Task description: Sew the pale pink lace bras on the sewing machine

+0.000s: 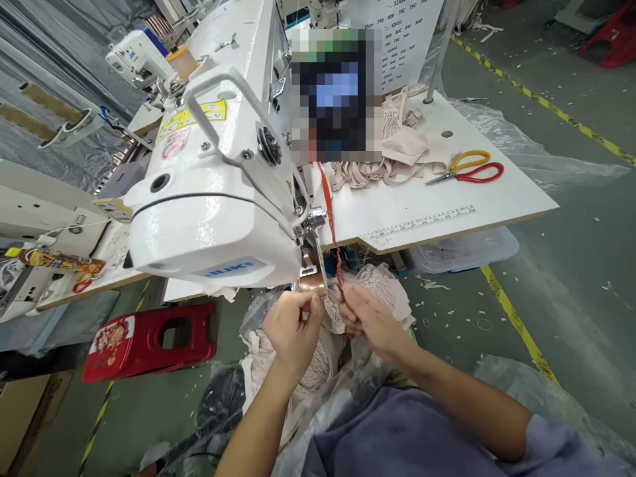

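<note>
A white sewing machine [213,232] stands on the table, its needle area just beyond my hands. My left hand [294,326] is closed in front of the metal presser part; what its fingers pinch, if anything, is too small to make out. To its right, my right hand [370,317] is closed on a twisted red cord [338,262]. That cord runs up past the machine's needle area to a wider red strip. Pale pink lace fabric pieces [318,364] lie in clear plastic below both hands.
Scissors [470,173] with yellow and red handles lie on the white table [517,199], right of a fabric pile [368,173]. A clear plastic bin [464,250] is under the table edge. A red stool [149,341] stands at left.
</note>
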Available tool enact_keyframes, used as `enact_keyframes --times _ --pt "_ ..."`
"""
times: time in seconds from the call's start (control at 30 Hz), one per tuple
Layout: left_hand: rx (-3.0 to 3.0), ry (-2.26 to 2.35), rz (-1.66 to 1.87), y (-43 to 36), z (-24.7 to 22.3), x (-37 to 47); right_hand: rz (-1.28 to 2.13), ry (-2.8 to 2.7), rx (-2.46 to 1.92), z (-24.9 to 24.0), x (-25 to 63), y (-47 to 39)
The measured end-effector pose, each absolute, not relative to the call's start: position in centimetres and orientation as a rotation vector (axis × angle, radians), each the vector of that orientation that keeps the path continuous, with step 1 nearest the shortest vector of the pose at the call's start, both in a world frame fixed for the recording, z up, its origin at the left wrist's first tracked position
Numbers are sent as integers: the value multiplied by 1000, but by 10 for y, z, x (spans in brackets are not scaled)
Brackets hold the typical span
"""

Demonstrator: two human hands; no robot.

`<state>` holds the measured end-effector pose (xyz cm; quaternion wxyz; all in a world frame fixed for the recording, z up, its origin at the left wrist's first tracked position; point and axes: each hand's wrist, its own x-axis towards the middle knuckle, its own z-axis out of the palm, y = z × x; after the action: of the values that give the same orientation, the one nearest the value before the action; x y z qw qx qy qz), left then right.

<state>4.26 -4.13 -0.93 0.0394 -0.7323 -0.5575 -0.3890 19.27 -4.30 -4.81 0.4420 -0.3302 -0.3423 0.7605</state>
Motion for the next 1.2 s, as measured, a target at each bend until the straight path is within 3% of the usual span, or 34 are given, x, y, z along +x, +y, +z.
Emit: enact_keyframes --times 0.07,0.23,0.3,0.5,1.0,1.2 --pt "-2133 -1800 -1142 -34 -14 40 1700 -1080 -1062 -65 218 -33" --pt "-2000 -1997 -877 -22 -21 35 743 -1802 -1869 -123 297 -13" --pt "-1990 -2014 -835 -22 -23 34 589 -1982 -1995 -146 319 -13" --pt "-1909 -1934 -865 -21 -28 35 613 -2121 -2024 -180 334 -25" --pt "-1916 -2079 -769 -22 -18 39 832 -2047 -1893 -167 315 -25" --pt "-1980 -1946 -678 -21 -8 34 957 -1856 -1618 -109 275 -20"
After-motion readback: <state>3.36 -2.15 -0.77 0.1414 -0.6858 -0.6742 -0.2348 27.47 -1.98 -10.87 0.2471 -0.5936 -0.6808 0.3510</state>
